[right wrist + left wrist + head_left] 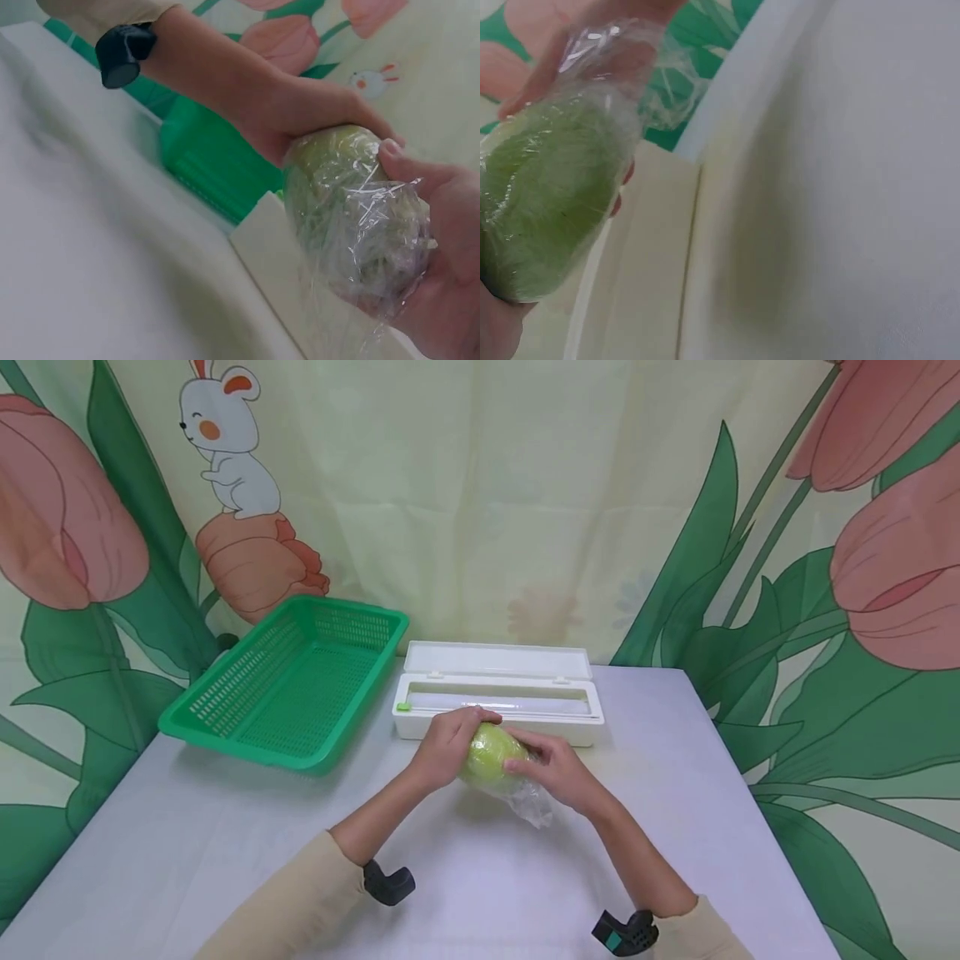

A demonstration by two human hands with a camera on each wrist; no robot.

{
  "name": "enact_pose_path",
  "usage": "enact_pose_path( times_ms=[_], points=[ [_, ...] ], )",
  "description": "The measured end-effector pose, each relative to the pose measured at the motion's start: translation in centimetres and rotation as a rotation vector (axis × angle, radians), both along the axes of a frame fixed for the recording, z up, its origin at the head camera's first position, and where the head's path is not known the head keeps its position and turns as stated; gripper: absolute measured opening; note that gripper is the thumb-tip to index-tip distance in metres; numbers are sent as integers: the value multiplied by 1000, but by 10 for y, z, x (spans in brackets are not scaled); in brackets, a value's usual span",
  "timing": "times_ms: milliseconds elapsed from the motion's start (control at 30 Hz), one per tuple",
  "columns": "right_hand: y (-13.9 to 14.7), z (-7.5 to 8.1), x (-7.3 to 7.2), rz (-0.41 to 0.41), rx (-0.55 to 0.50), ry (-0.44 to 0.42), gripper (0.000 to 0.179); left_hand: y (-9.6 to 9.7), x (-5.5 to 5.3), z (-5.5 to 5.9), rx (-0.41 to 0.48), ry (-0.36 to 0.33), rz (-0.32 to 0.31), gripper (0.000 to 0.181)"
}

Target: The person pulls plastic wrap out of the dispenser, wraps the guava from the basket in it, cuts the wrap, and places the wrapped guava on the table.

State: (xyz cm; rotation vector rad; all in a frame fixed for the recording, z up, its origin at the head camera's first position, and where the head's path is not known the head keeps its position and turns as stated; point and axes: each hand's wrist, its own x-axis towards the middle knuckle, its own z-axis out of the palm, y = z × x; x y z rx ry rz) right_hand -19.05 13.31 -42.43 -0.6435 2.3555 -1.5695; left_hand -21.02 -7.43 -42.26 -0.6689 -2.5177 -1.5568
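Observation:
A round green fruit (pixel 489 752) wrapped in clear cling film is held up between both hands, above the table. My left hand (pixel 448 749) grips it from the left, fingers over its far side. On the other side my right hand (pixel 558 770) holds the fruit with thumb and fingers. A loose, crumpled tail of cling film (pixel 531 803) hangs below the right hand. The right wrist view shows the film bunched and wrinkled (pixel 375 225) near the right palm. Just behind the hands stands a white cling film dispenser (pixel 498 725), its lid tipped back and a roll inside.
A green plastic basket (pixel 330 752) with perforated sides sits at the back left. The white tabletop (pixel 480 893) extends toward me below the hands. A printed curtain (pixel 540 510) with tulips and a rabbit hangs behind the table.

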Motion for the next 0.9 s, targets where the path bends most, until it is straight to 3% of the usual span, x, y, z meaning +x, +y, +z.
enact_pose_path(
  times_ms=[133, 300, 367, 467, 567, 633, 733, 900],
  points=[
    [1, 4, 2, -14, 35, 29, 56, 7, 3, -1, -30, 57, 40, 42],
    [3, 5, 0, -9, 54, 42, 57, 6, 2, 2, -81, 59, 14, 42],
    [4, 6, -1, -25, 69, 66, 58, 0, -1, 4, -96, 30, -36, 40],
    [6, 9, -2, -48, 113, 121, 61, -12, -4, 6, -104, -67, -132, 37],
    [9, 14, -1, -55, 159, 171, 65, -23, -7, 6, -124, -193, -218, 49],
    [11, 18, -1, -50, 167, 189, 68, -28, -7, 7, -138, -235, -251, 56],
    [13, 21, -2, -52, 161, 214, 74, -30, -8, 7, -140, -246, -263, 62],
    [13, 24, -5, -111, 169, 277, 84, -30, -8, 4, -59, -244, -203, 58]
  ],
)
